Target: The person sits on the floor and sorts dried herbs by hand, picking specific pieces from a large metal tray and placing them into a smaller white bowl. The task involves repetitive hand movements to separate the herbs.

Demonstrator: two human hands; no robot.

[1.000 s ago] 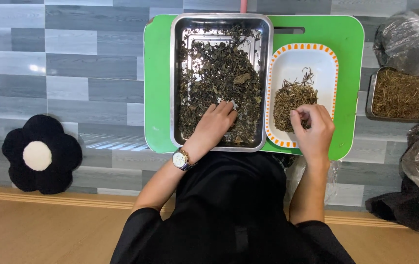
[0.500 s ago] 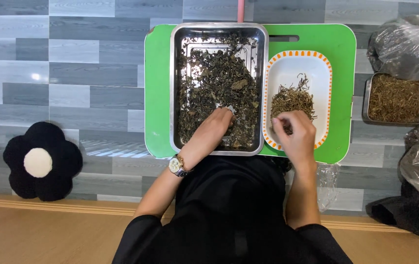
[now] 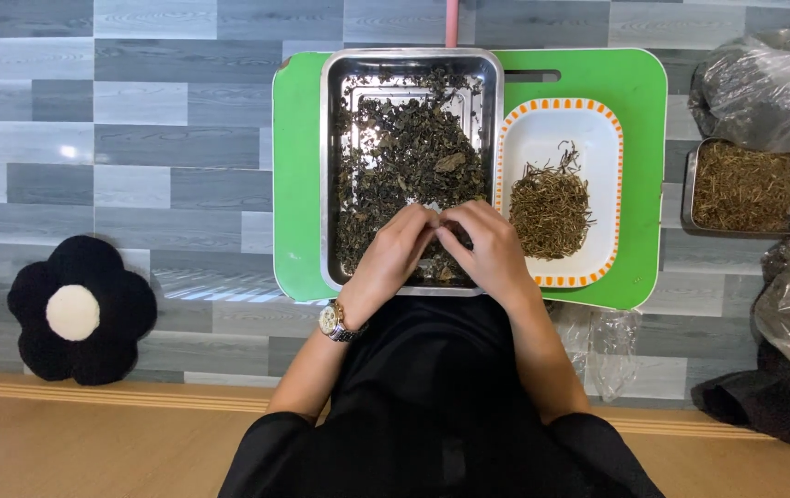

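Both hands met at frame centre over the near end of the steel tray: left hand and right hand, fingertips pinched together on dried leaves, which stretched away toward the top.

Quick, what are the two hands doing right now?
Left hand: fingers pinched over the dark dried leaves in the metal tray; what it holds cannot be told.
Right hand: same, fingertips meeting the left's.
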